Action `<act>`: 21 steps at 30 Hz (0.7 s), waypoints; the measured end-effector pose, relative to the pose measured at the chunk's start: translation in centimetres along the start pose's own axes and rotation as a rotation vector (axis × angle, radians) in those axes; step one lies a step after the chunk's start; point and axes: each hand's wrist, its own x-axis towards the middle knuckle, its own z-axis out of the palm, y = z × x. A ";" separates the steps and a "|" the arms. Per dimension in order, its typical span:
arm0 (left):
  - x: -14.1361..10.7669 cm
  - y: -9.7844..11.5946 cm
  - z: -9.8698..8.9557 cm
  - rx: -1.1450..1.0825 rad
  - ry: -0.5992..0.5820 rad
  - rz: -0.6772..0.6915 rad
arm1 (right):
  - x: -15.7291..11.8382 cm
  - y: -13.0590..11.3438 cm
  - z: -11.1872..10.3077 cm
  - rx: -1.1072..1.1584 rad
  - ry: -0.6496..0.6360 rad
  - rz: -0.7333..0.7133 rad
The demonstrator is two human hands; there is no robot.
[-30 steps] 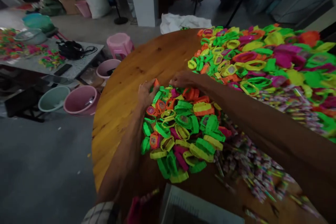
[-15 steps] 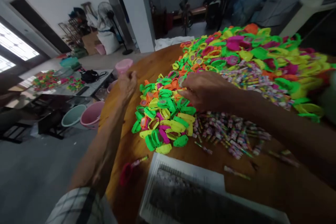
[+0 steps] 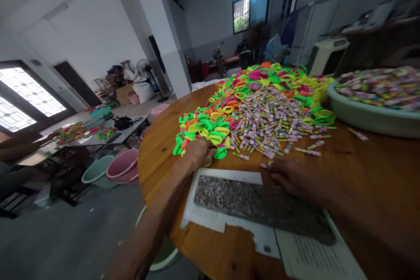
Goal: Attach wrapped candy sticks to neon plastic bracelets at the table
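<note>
Bright plastic toy watch bands (image 3: pixel 205 124) in green, yellow, orange and magenta lie heaped on a round wooden table (image 3: pixel 157 157). My left hand (image 3: pixel 198 153) is at the near edge of this heap, fingers curled down among the bands; what they grip is hidden. Beside the bands spreads a pile of small printed wrapped sticks (image 3: pixel 265 118) with yellow-green ends. My right hand (image 3: pixel 288 173) is closed in a pinch just in front of that pile, with the pale end of a wrapped stick (image 3: pixel 266 165) showing at its fingertips. A speckled stone slab (image 3: pixel 249 199) lies under and before this hand.
Printed paper sheets (image 3: pixel 210 223) lie beneath the slab. A large pale green basin (image 3: pixel 370 116) full of wrapped sticks stands at the right. Pink (image 3: pixel 123 166) and green tubs (image 3: pixel 98 173) sit left of the table, near another table (image 3: pixel 113 140) with more bands. A person's arm (image 3: pixel 26 144) shows there.
My left hand has gone from the table's left rim to the heap's near edge. My right hand has drawn back from the heap toward the slab. The view has tilted up.
</note>
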 end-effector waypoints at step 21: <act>-1.1 2.6 4.5 -0.278 0.057 0.150 | 1.2 -0.2 1.1 0.002 -0.032 -0.169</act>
